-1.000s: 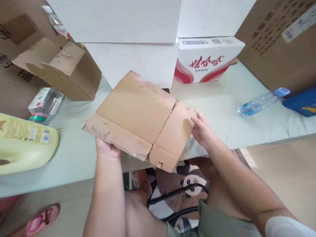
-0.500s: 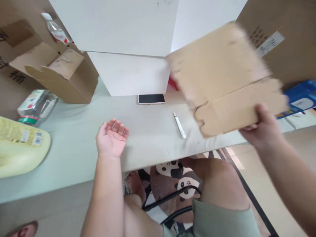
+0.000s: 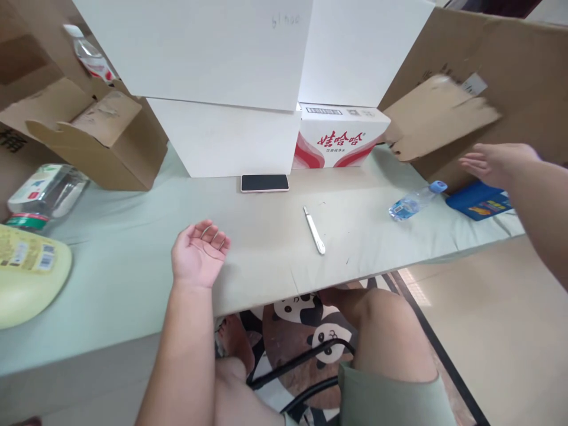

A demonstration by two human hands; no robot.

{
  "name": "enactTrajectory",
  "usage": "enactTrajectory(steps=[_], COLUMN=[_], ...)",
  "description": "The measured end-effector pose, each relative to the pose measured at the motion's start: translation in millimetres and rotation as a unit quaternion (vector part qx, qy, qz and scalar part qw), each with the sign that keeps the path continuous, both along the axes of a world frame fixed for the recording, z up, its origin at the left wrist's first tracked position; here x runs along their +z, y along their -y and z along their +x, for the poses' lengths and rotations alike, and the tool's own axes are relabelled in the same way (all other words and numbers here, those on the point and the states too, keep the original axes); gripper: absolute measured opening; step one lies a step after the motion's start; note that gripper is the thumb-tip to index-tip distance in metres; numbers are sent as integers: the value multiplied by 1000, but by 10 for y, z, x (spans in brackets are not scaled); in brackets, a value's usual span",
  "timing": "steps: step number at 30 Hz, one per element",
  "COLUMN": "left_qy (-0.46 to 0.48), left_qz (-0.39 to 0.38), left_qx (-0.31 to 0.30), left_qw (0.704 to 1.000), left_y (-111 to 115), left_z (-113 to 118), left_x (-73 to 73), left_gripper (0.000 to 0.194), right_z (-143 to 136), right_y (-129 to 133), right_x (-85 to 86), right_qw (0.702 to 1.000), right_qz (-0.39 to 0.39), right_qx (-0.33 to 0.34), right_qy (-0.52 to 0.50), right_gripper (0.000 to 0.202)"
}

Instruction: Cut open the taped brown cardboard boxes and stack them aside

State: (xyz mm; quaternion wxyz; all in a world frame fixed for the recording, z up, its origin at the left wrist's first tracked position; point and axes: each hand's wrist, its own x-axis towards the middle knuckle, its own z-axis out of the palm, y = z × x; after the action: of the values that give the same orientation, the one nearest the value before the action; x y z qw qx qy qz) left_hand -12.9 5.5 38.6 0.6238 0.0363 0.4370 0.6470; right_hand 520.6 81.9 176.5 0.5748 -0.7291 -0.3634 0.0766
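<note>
My left hand (image 3: 200,254) lies palm up over the table, fingers loosely curled and apart, holding nothing. Out to the right, my right hand (image 3: 499,165) is stretched away from me, its fingers extended and slightly bent. Just beyond those fingertips a flat piece of cardboard (image 3: 439,115) leans at the back right, apart from the hand. Between my hands a white utility knife (image 3: 314,231) rests on the table with its tip pointing away. Behind it lies a phone (image 3: 265,183) with a dark screen.
White panels (image 3: 222,139) stand at the back beside a white and red carton (image 3: 341,136). On the right are a small water bottle (image 3: 415,201) and a blue pack (image 3: 479,201). An opened cardboard box (image 3: 119,142), a clear bottle (image 3: 48,192) and a yellow jug (image 3: 33,275) occupy the left.
My right hand has moved the cardboard away to the back right and let go of it. The red-printed carton and small water bottle now show. My left hand stays put.
</note>
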Motion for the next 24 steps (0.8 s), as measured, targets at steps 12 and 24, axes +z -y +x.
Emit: enactTrajectory(steps=[12, 24], left_qy=[24, 124], left_qz=[2, 17], left_qx=[19, 66], left_qw=[1000, 990], left_y=[21, 144], left_z=[-118, -332], left_x=[-35, -28], left_gripper=[17, 22], right_z=[-1348, -4307], right_y=[-393, -633], right_x=[-723, -1239], right_qw=[962, 808], right_qz=[-188, -223], right_qx=[162, 544], right_qy=[-110, 36], right_gripper=[10, 23])
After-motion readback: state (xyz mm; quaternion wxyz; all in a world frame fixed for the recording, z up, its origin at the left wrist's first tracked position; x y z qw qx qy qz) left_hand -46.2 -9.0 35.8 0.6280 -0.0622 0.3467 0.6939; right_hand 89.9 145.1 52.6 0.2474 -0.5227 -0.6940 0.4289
